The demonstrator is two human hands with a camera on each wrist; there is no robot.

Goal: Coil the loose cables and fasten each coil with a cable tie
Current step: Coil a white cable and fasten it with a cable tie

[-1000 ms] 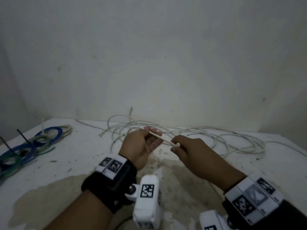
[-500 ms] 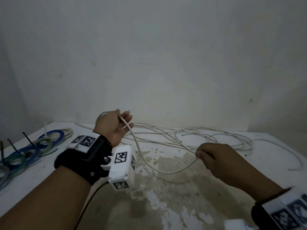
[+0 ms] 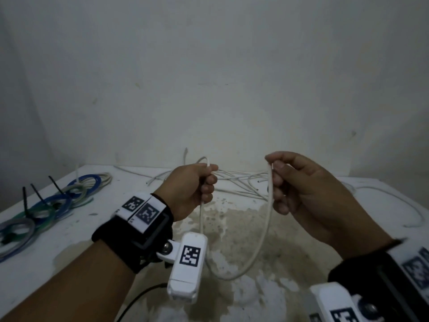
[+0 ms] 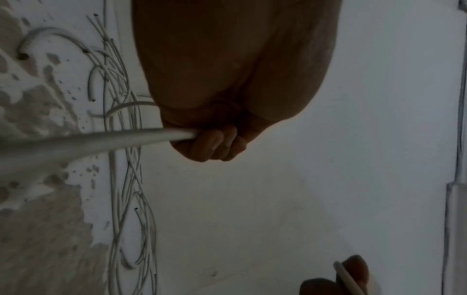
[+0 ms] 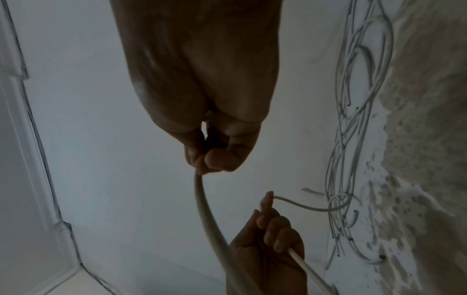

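Note:
A white cable [image 3: 262, 235] hangs in a U-shaped loop between my two hands above the table. My left hand [image 3: 197, 184] grips one side of the loop in a fist, and the cable's end arcs out over its top. The left wrist view shows the same fist [image 4: 212, 143] closed round the cable [image 4: 101, 143]. My right hand [image 3: 287, 180] pinches the loop's other side between thumb and forefinger. In the right wrist view that pinch [image 5: 212, 159] holds the cable [image 5: 202, 201], which curves down toward the left hand [image 5: 267, 245].
A tangle of loose white cables [image 3: 234, 182] lies along the back of the table by the wall. Several blue, green and grey coils [image 3: 58, 203] fastened with black ties lie at the left. The table top [image 3: 232, 228] is stained and patchy in the middle.
My right hand has risen and come closer to the left, from low on the table to level with it. The slack cable between them now hangs as a deep loop.

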